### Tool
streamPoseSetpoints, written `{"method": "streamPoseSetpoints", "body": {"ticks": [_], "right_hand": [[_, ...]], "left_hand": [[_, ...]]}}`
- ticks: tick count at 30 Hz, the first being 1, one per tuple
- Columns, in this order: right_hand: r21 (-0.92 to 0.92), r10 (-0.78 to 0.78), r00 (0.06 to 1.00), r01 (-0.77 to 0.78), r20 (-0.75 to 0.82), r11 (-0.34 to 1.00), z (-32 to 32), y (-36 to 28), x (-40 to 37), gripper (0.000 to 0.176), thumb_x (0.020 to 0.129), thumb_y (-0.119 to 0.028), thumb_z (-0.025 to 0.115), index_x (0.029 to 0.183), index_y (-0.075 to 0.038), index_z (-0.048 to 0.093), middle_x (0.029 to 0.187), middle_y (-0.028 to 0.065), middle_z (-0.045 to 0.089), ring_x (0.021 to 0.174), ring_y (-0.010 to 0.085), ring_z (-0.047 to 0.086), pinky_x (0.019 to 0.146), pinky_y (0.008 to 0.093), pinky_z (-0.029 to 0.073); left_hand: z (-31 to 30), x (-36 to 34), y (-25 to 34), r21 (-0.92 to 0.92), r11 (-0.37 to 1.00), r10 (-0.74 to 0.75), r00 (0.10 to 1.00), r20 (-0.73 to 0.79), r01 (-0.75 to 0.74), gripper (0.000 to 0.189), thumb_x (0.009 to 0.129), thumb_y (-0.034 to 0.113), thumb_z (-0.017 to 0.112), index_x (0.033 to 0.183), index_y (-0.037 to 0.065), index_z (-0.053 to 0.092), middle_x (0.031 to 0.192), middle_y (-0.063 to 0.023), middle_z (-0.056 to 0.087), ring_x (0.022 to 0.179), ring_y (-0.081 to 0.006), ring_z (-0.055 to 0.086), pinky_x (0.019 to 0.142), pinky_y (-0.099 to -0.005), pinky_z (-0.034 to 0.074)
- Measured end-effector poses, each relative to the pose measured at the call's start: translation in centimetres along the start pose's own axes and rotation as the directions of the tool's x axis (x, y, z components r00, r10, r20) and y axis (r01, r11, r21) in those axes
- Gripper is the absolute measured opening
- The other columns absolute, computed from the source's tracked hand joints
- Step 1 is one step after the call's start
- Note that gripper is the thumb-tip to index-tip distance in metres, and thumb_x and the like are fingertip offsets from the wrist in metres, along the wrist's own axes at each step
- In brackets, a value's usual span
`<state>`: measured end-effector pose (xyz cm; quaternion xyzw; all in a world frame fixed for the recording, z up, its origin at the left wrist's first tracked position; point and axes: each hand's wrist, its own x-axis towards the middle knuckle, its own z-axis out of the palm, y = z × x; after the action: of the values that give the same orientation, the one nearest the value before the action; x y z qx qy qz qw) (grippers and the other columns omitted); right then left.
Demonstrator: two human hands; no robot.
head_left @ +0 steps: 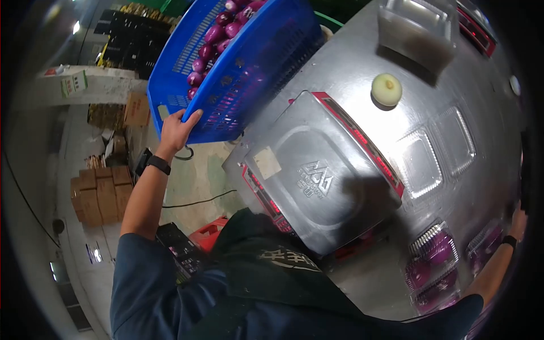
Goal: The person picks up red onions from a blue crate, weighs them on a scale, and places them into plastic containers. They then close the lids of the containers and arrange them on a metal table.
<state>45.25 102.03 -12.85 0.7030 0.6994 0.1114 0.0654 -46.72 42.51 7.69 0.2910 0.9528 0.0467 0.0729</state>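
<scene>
My left hand [177,135] is closed on the near rim of a blue plastic basket [226,110], which is tilted. Peeled red onions [218,37] fill much of the basket. At the far right edge, my right hand [518,224] shows only in part; its fingers are cut off by the dark rim of the view. Near that hand are clear packs of red onions [433,260]. A digital scale [311,175] with a metal pan stands between my hands. On the metal table [351,68] sits one pale peeled onion [386,90].
An open clear plastic clamshell [419,164] lies beyond the scale. A stack of clear containers [416,28] stands at the table's far side, beside another red-lit display [476,28]. Cardboard boxes [102,195] are piled at left. A black cable [198,201] crosses the floor near a red crate [208,233].
</scene>
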Motion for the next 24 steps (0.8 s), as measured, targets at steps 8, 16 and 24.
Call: {"method": "streamPoseSetpoints", "body": {"ticks": [8, 16, 24], "right_hand": [[0.816, -0.222, 0.962, 0.254, -0.159, 0.518, -9.5, -21.4, -10.4, 0.042, 0.101, -0.026, 0.069, 0.136, -0.004, 0.065, 0.134, 0.0166, 0.067, 0.121, 0.0230, 0.065, 0.103, 0.0328, 0.049], [0.945, -0.583, 0.782, -0.019, 0.218, 0.328, -15.9, -41.3, -27.7, 0.040, 0.091, -0.020, 0.076, 0.124, 0.000, 0.070, 0.106, 0.0117, 0.075, 0.093, 0.0175, 0.069, 0.084, 0.0311, 0.054], [0.866, -0.555, 0.778, 0.026, 0.296, 0.499, -17.2, -40.0, -29.2, 0.038, 0.094, -0.023, 0.067, 0.122, 0.002, 0.070, 0.097, 0.0098, 0.075, 0.088, 0.0179, 0.070, 0.082, 0.0297, 0.053]], "left_hand": [[-0.6, 0.1, 0.2, -0.012, 0.999, 0.034, 0.997, 0.076, -0.033, 0.073, 0.086, 0.070, 0.065, 0.100, -0.002, 0.077, 0.072, -0.0145, 0.069, 0.069, -0.0281, 0.067, 0.070, -0.0403, 0.050], [-1.0, 0.2, 0.0, -0.155, 0.985, 0.095, 0.986, 0.137, -0.073, 0.074, 0.085, 0.070, 0.065, 0.101, -0.001, 0.078, 0.074, -0.0149, 0.070, 0.070, -0.0277, 0.068, 0.071, -0.0407, 0.051], [-0.6, 0.6, -1.3, -0.249, 0.956, 0.185, 0.976, 0.113, -0.152, 0.069, 0.084, 0.067, 0.067, 0.095, -0.001, 0.079, 0.075, -0.0169, 0.072, 0.072, -0.0315, 0.070, 0.072, -0.0434, 0.052]]}}
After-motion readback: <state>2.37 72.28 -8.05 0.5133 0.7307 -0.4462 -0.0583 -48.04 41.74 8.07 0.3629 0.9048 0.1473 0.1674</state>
